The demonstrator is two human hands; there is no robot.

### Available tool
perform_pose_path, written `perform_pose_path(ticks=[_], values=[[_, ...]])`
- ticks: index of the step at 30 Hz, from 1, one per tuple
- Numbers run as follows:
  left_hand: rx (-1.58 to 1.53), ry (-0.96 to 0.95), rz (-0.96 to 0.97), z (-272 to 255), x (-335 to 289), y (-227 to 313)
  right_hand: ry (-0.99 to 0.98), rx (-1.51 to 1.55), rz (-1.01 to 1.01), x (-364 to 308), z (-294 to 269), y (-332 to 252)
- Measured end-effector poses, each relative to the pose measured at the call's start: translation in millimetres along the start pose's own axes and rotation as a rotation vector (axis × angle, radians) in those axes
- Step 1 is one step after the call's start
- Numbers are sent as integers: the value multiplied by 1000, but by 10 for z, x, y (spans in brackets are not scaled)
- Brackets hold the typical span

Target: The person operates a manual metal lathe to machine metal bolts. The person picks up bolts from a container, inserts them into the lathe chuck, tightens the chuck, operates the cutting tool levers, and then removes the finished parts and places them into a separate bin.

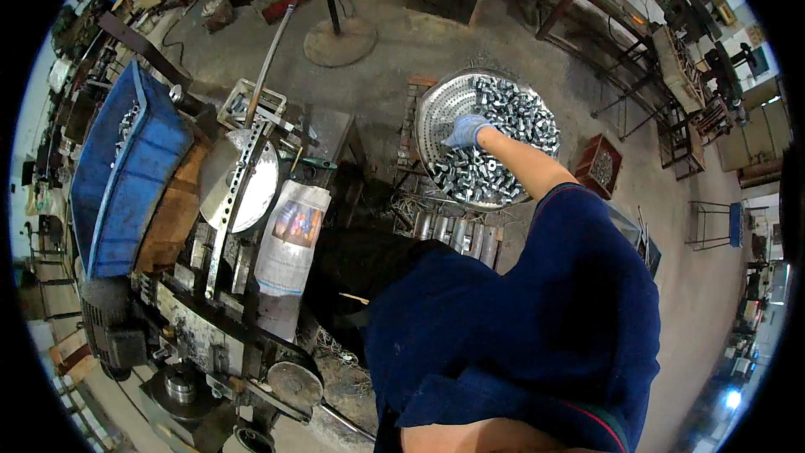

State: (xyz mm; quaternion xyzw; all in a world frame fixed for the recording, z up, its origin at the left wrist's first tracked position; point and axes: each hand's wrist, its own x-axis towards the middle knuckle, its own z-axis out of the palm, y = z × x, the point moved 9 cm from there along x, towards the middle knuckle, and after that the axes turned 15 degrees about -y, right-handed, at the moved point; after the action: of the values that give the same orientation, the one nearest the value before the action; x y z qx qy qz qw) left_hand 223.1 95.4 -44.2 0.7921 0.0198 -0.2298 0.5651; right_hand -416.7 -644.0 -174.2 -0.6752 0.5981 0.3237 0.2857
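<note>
My right hand [466, 130], in a pale blue-grey glove, reaches down into a wide round perforated metal pan [436, 109]. It is at the left edge of a heap of small shiny metal parts [516, 117], which look like short nut-like pieces. The fingers point down and left among the parts; their tips are too small and hidden to show whether they grip one. The pan's left side is bare of parts, while the heap fills its middle and right. My left hand is outside the picture.
Left of me stands a machine bench [201, 327] with a blue bin [126, 193], a round metal plate [260, 189], a perforated bar and a folded newspaper [289, 239]. A reddish box of small parts [600, 164] sits right of the pan. Metal cylinders [457, 235] lie below the pan.
</note>
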Motion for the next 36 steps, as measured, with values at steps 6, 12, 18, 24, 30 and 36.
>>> perform_pose_path(ticks=[6, 12, 18, 24, 30, 36], values=[[22, -13, -11, 25, 46, 14, 66, -21, 2, 307, 45, 91], [36, 16, -30, -87, -32, -56, 266, 576, -220, -197, -536, 14], [82, 11, -23, -362, -23, -62, 142, 1557, -1310, -1275, -1399, -996], [0, 171, -200, -1096, 147, -628, -110, 1224, -1502, -1783, -1288, -2846], [178, 34, 37, -676, -348, -450, -677, 973, -1887, -2762, -1180, -4198], [230, 127, 9, -582, -900, -588, -74, 162, -1998, -3772, -579, -5441]])
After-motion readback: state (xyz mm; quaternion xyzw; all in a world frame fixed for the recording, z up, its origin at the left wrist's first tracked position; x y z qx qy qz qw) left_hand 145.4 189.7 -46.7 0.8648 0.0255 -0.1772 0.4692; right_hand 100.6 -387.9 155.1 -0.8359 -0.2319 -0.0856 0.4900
